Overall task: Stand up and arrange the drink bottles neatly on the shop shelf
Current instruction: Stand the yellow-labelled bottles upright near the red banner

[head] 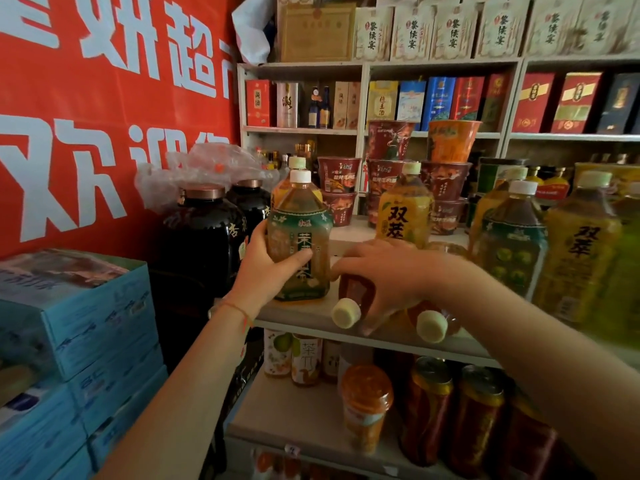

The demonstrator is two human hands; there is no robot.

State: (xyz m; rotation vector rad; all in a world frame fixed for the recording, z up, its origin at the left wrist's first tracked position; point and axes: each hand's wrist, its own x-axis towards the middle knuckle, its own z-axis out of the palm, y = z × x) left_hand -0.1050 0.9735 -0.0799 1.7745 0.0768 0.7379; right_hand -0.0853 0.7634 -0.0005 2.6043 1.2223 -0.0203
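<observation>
Left hand (265, 268) grasps an upright green-labelled clear plastic tea bottle (300, 237); at its four o'clock, right hand (384, 275) clasps a fallen amber bottle (353, 299) on the pale shelf board (304, 315).

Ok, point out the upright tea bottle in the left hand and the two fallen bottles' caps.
Upright tea bottle (300, 244): head view, green label.
Left fallen bottle's cap (346, 312): head view, cap face.
Right fallen bottle's cap (432, 326): head view, cap face.
</observation>
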